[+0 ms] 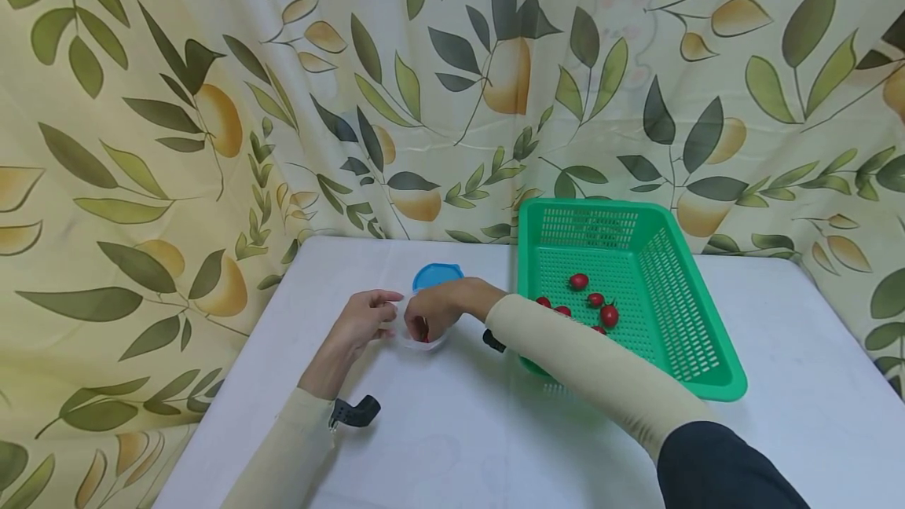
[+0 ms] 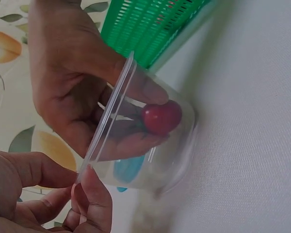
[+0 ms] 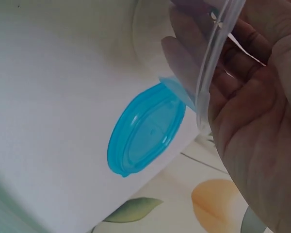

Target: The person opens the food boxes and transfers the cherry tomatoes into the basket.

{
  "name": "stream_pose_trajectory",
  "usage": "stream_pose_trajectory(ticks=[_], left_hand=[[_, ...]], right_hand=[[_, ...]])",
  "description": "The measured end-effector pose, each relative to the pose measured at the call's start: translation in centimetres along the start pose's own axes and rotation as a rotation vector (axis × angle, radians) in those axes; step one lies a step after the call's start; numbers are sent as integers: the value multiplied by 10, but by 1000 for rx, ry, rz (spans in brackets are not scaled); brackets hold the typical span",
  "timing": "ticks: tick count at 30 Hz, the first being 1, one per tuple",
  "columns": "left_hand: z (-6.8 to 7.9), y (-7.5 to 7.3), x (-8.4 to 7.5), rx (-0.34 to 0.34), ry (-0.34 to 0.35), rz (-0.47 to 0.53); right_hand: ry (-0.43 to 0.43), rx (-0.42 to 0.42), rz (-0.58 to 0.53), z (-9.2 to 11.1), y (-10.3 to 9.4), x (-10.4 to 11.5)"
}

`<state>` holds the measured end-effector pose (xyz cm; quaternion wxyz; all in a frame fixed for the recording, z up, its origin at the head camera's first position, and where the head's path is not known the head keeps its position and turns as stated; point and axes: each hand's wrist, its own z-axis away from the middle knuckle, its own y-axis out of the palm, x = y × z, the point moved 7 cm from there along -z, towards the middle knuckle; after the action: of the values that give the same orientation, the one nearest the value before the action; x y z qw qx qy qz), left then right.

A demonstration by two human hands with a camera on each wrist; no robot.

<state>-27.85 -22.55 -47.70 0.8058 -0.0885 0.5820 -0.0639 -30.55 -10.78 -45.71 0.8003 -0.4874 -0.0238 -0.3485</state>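
A clear plastic tub (image 2: 189,145) stands on the white table, its rim between the thumb and fingers of my left hand (image 1: 360,324), as the left wrist view shows. My right hand (image 1: 434,309) reaches over the rim and down into the tub. Inside, its thumb and fingers pinch a red cherry tomato (image 2: 162,118) with a green stem, low in the tub. Just behind the tub lies a round blue lid (image 1: 437,275), seen also in the right wrist view, where the right fingers show through the tub wall.
To the right stands a green perforated basket (image 1: 701,297) with several cherry tomatoes (image 1: 609,315) in it; my right forearm crosses its near-left part. A leaf-and-fruit patterned curtain (image 1: 452,171) hangs behind the white table (image 1: 452,438).
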Motion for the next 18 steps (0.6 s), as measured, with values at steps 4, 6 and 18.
stream_pose_trajectory(ticks=[4, 6, 18], left_hand=[[-1, 0, 0, 0, 4, -7], [-1, 1, 0, 3, 7, -9], [-2, -1, 3, 1, -8, 0]], right_hand=[[7, -22, -47, 5, -5, -3], [18, -35, -62, 8, -7, -4], [-89, -137, -133, 43, -36, 10]])
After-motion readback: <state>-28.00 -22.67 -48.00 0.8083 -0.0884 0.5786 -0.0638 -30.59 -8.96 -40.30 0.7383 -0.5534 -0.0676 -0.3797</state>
